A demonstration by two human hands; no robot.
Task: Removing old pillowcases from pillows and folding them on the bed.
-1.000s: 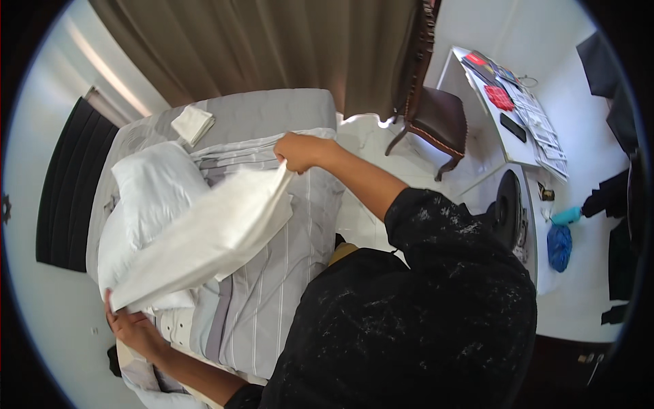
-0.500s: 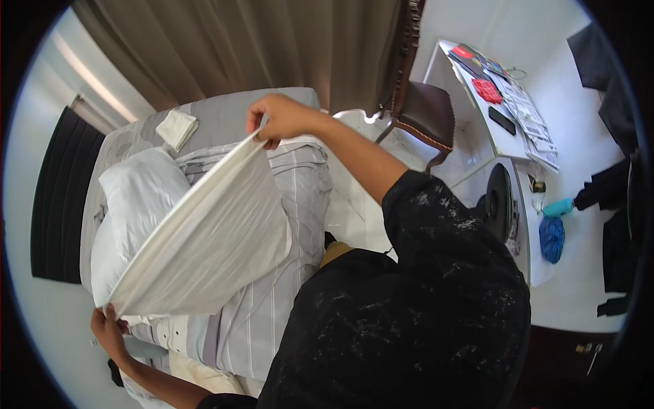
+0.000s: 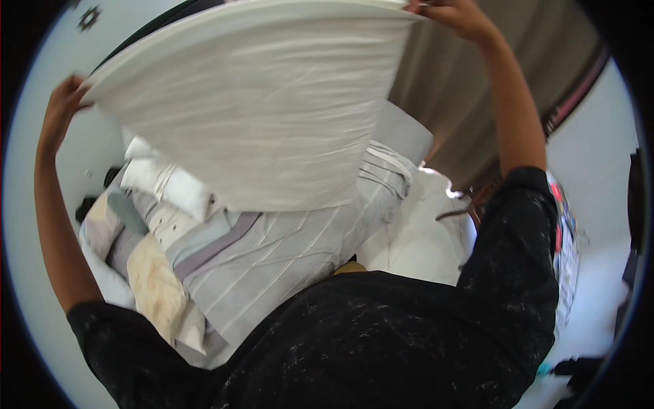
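A broad white cloth point(image 3: 252, 109), its kind unclear, is stretched out in front of me at about the top of the view. My left hand point(image 3: 61, 109) pinches its upper left corner. At its upper right corner, my right hand point(image 3: 458, 17) grips the edge with fingers closed, close to the frame's upper rim. From there the cloth hangs down in faint creases over the bed point(image 3: 272, 252), hiding much of the far mattress. Just below its left side lies a white pillow point(image 3: 180, 191).
Rumpled bedding point(image 3: 158, 286) in cream, grey and pale blue lies along the bed's left side. A brown curtain point(image 3: 470, 102) hangs behind on the right. A wooden chair leg point(image 3: 460, 213) stands on the pale floor point(image 3: 409, 242). Colourful items show at the right.
Both hands have risen, lifting the cloth higher and spreading it wide. The view has turned toward the left, so the desk is mostly out of sight.
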